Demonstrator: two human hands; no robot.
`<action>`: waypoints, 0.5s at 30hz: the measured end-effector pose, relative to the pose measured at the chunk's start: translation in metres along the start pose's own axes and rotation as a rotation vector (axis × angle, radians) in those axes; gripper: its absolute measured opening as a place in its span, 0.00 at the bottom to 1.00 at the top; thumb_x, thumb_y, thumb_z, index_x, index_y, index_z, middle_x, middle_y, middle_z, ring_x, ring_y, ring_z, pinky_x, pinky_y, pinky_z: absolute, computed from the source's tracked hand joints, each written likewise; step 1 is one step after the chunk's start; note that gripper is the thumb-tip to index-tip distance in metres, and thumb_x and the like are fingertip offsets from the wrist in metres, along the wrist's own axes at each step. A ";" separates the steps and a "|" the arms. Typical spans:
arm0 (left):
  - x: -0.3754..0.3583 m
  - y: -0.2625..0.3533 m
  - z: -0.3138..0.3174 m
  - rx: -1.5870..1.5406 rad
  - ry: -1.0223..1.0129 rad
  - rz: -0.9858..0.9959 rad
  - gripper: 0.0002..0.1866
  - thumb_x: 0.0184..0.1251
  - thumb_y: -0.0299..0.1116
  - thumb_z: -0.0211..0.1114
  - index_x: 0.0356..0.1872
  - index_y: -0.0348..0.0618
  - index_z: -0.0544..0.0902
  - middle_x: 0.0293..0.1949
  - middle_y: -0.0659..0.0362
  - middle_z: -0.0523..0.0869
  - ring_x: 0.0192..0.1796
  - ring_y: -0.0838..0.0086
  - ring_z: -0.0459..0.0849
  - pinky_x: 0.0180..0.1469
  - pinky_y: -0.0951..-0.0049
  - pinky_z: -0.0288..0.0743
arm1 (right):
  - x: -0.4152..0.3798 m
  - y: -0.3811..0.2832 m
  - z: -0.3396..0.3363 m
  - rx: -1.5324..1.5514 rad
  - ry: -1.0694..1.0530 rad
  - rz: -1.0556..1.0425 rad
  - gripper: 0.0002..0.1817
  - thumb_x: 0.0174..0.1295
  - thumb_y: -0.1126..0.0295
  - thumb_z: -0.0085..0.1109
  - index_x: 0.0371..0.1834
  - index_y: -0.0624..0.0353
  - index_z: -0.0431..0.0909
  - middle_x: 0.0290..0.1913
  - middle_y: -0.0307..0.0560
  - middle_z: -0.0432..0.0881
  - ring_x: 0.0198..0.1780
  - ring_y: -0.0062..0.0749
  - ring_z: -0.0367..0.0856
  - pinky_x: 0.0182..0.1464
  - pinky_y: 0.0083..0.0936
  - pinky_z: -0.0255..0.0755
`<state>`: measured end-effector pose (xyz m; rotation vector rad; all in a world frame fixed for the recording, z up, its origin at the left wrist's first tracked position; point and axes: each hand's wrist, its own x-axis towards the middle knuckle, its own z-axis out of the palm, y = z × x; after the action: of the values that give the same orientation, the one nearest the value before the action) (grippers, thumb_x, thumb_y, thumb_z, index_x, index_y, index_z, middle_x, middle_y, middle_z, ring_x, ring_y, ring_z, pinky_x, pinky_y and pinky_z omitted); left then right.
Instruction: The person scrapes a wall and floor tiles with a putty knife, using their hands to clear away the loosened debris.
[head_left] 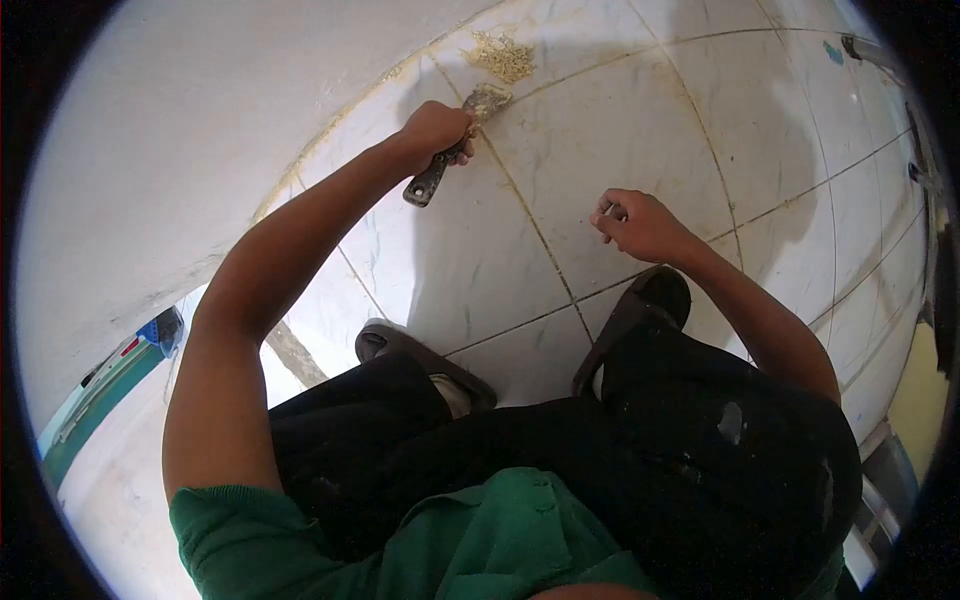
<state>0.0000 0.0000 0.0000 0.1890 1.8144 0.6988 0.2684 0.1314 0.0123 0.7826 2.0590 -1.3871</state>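
Observation:
My left hand is wrapped round a dirty scraper, whose dark handle end sticks out below the fist. The scraper's blade, smeared with pale residue, rests on or just over the tiled floor. Just beyond the blade lies a small heap of yellowish crumbs. Over the tiles to the right is my right hand, its fingers curled in towards the thumb; whether anything small is between them cannot be made out.
A white wall runs along the left, with yellowish residue at its foot. My shoes stand on the tiles below my hands. A teal-edged object is at the far left, and metal parts line the right edge.

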 end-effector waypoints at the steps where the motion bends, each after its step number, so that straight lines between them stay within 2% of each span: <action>1: -0.002 -0.001 -0.001 0.011 0.011 -0.015 0.16 0.62 0.41 0.57 0.26 0.36 0.74 0.18 0.55 0.77 0.17 0.73 0.76 0.19 0.75 0.70 | -0.002 -0.001 -0.001 -0.005 -0.002 0.014 0.15 0.59 0.59 0.52 0.36 0.62 0.74 0.25 0.46 0.80 0.26 0.30 0.77 0.33 0.29 0.69; 2: -0.003 -0.002 -0.001 0.022 0.023 -0.029 0.16 0.63 0.41 0.57 0.26 0.36 0.74 0.18 0.55 0.77 0.17 0.74 0.75 0.18 0.76 0.70 | -0.003 -0.001 -0.002 -0.011 -0.004 0.027 0.16 0.59 0.58 0.52 0.36 0.63 0.74 0.26 0.49 0.81 0.29 0.34 0.79 0.37 0.32 0.70; 3: 0.019 0.014 0.017 -0.032 -0.016 0.027 0.16 0.63 0.41 0.57 0.26 0.36 0.74 0.18 0.55 0.77 0.16 0.74 0.75 0.18 0.76 0.69 | -0.004 0.010 -0.029 -0.053 0.031 0.068 0.16 0.59 0.58 0.52 0.35 0.63 0.74 0.26 0.49 0.80 0.28 0.34 0.79 0.37 0.32 0.70; 6: 0.024 0.020 0.013 -0.077 0.008 0.085 0.15 0.64 0.40 0.56 0.26 0.36 0.74 0.18 0.55 0.77 0.16 0.74 0.75 0.17 0.76 0.68 | 0.004 0.008 -0.031 -0.057 0.050 0.050 0.16 0.59 0.59 0.52 0.35 0.63 0.74 0.26 0.48 0.80 0.28 0.34 0.78 0.36 0.32 0.70; 8: 0.016 0.014 0.012 -0.069 0.025 0.051 0.15 0.64 0.39 0.55 0.26 0.36 0.74 0.18 0.55 0.77 0.16 0.74 0.75 0.16 0.76 0.67 | 0.001 0.007 -0.014 -0.015 0.017 0.040 0.16 0.58 0.59 0.53 0.35 0.63 0.74 0.25 0.48 0.80 0.28 0.34 0.78 0.35 0.32 0.70; 11: -0.001 0.013 0.006 -0.090 0.002 0.014 0.12 0.62 0.31 0.53 0.24 0.31 0.74 0.17 0.52 0.78 0.15 0.71 0.75 0.17 0.73 0.68 | -0.002 0.001 -0.003 0.012 0.005 -0.014 0.16 0.58 0.59 0.53 0.34 0.63 0.74 0.25 0.48 0.80 0.27 0.34 0.78 0.35 0.31 0.70; 15: -0.010 0.008 0.002 -0.037 -0.017 -0.027 0.13 0.62 0.32 0.54 0.24 0.32 0.73 0.17 0.53 0.77 0.15 0.71 0.75 0.17 0.74 0.67 | 0.003 0.009 -0.006 0.046 -0.012 0.014 0.16 0.58 0.58 0.53 0.34 0.63 0.74 0.24 0.48 0.80 0.27 0.34 0.78 0.35 0.31 0.70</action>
<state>0.0033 0.0025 0.0119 0.1454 1.7836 0.7090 0.2717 0.1406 0.0065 0.8046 2.0148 -1.4324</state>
